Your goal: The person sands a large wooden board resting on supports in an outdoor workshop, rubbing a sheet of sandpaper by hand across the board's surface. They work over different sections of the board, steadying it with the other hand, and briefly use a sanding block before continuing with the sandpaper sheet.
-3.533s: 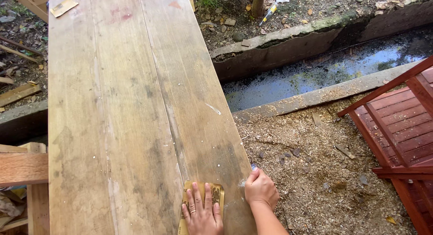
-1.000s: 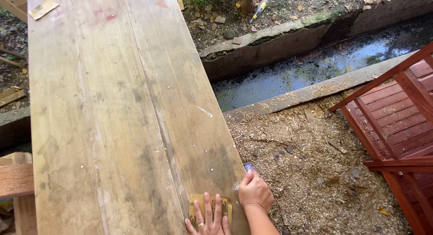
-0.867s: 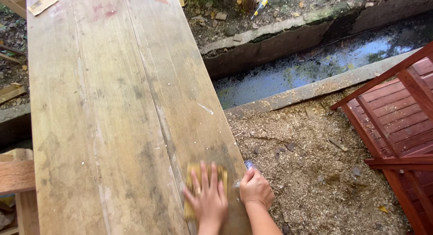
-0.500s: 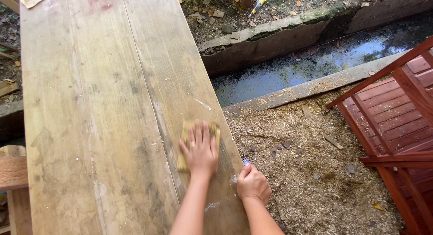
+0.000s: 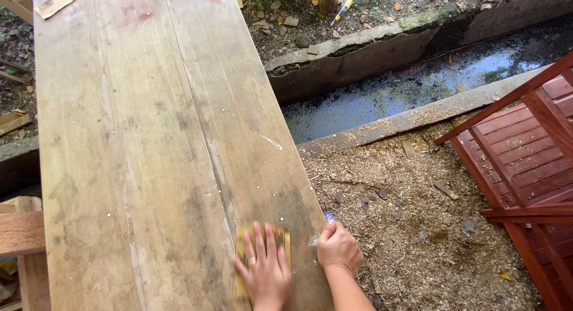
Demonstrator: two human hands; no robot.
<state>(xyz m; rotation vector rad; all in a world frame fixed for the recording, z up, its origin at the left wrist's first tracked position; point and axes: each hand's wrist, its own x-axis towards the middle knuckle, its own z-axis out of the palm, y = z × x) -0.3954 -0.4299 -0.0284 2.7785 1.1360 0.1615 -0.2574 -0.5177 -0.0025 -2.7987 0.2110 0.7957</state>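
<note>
Red slatted rack (image 5: 525, 162) at right on sawdust ground (image 5: 412, 227). Water-filled drain (image 5: 418, 84) with concrete edges behind it. Yellow-handled tool (image 5: 342, 7) on dirt at top. Paper scrap (image 5: 55, 3) at far left. Wood offcut (image 5: 21, 232) at lower left.

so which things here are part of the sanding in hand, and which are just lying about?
In use:
- left hand, flat on the yellow sandpaper sheet
- right hand, gripping the board's right edge
- wide wooden board

Lying about:
- sandpaper scrap at the board's far left corner
- red slatted wooden frame
- yellow-handled tool on the far bank
- water-filled drain
- sawdust on the ground
</note>
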